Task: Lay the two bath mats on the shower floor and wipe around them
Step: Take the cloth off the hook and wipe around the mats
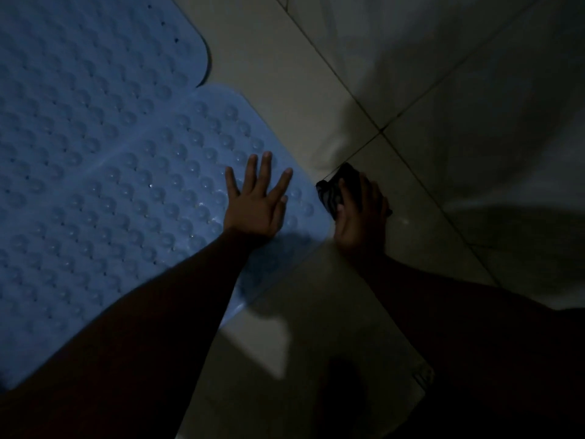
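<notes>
Bath mats, two in number and both pale blue, lie flat on the tiled floor [285, 74] in dim light. Left hand [256, 201]: fully open, fingers spread, palm pressed flat on the near mat [126, 201] close to its rounded right-hand corner; it grips nothing. Right hand [361, 213]: palm down on the tile just beside that same corner, fingers loosely curved over a dark cloth [335, 188] that it presses against the floor; part of the cloth shows beyond the fingertips and along the thumb side, the rest is hidden beneath the hand. Whether the cloth touches the mat edge cannot be told.

Near mat: its surface carries rows of raised round bumps, several catching small highlights; its right edge runs diagonally past both hands, and the left forearm crosses its lower corner. Far mat [79, 58]: same bumped texture, with a few small dark holes near its rounded corner; it lies alongside the near mat, their long edges meeting along a faint diagonal line, and whether one overlaps the other is unclear.

Floor: large light tiles with dark grout lines that cross just beyond the right hand. Broad shadows fall over the tiles at right and at lower centre.
</notes>
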